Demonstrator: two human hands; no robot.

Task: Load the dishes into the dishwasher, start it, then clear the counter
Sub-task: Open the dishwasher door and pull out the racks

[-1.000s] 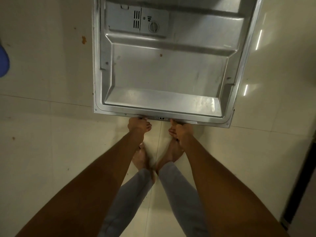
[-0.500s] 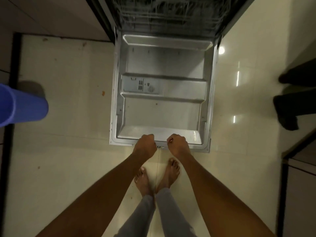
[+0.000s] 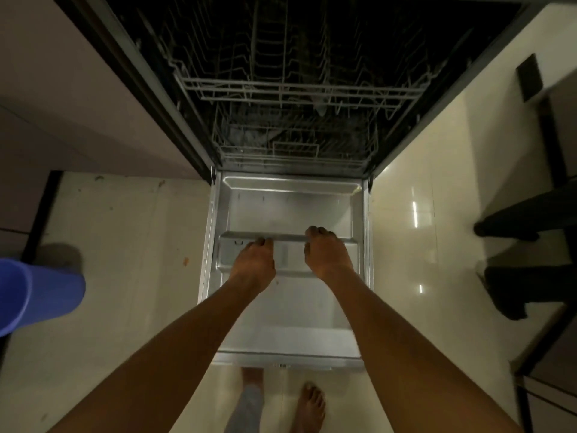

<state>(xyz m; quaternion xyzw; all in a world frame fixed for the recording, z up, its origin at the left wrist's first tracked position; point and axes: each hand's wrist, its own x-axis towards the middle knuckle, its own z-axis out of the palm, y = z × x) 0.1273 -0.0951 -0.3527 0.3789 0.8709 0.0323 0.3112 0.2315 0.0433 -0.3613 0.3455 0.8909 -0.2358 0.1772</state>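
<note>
Head view: we look down on the dishwasher door [image 3: 290,314], lying flat open over the pale tiled floor [image 3: 125,245], its metal inner face up. Both our arms reach out over it. Our left hand [image 3: 254,264] and right hand [image 3: 326,253] hover side by side above the middle of the door, over the detergent-dispenser ridge, fingers loosely curled downward and holding nothing; whether the fingertips touch the metal we cannot tell. Beyond the door's hinge edge the dark tub stands open, with the lower rack [image 3: 293,148] deep inside and the upper rack [image 3: 299,85] above it; what the racks hold is too dim to make out. A blue bucket [image 3: 34,295] sits on the floor well off the door's left edge. Dark trouser legs and shoes of another person [image 3: 512,270] stand near the right edge of the view. Our bare feet [image 3: 309,407] show just below the door's near edge. Against half a second ago: both hands then gripped the door's near edge; now they have let go and moved forward to mid-door, and the view takes in much more of the tub.
</note>
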